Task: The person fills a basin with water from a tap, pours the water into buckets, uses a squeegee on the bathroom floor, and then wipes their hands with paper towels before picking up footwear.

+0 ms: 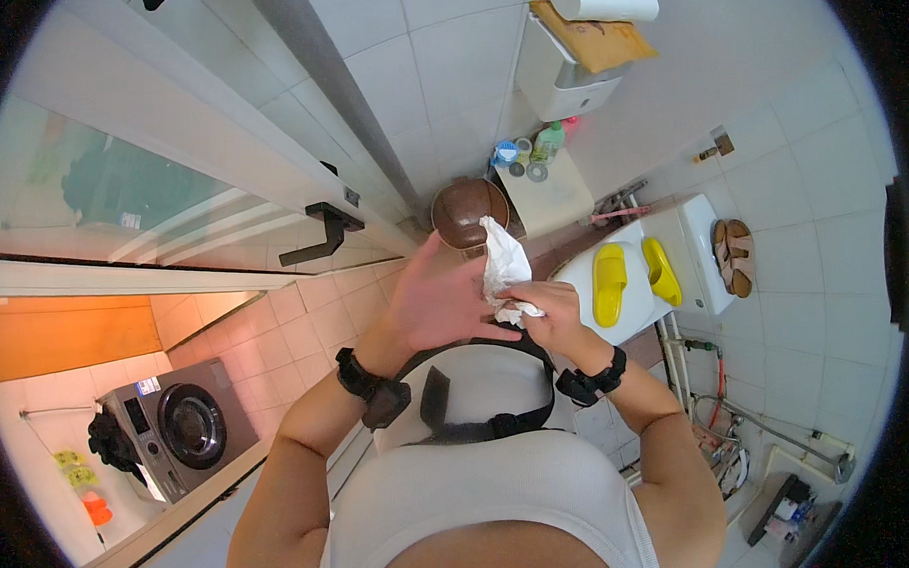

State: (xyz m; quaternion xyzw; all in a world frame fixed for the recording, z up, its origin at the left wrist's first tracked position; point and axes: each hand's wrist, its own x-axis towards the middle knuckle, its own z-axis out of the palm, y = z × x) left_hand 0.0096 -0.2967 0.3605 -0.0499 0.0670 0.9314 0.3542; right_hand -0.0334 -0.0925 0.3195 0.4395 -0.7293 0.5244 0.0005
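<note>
While the right hand (553, 316) holds it, tissue (504, 260): through the head view I see it white and crumpled, its lower part bunched at the right fingers and its loose end rising between the two hands.
Right hand grip: closed on the tissue, thumb laid over the bunched part.
Left hand (435, 297): wide, fingers spread and somewhat blurred, just beside the tissue; whether it touches, I cannot tell from my end.
Wristbands (373, 389): black, one on each wrist, just behind the hands.
Bin (469, 203): brown and round, beyond the hands, partly covered in my view by the tissue's tip.
Stand (556, 193): pale, past the bin and a little to its right, with a green bottle (547, 143) among small items on top.
Toilet (636, 290): white, right of the right hand, bearing yellow slippers (609, 284).
Sandals (731, 259): brown, on the toilet tank, farther right than the slippers.
Door handle (329, 228): black, beyond the left hand and to its left.
Washer (190, 425): grey, round-windowed, well apart from the left hand on its far left.
</note>
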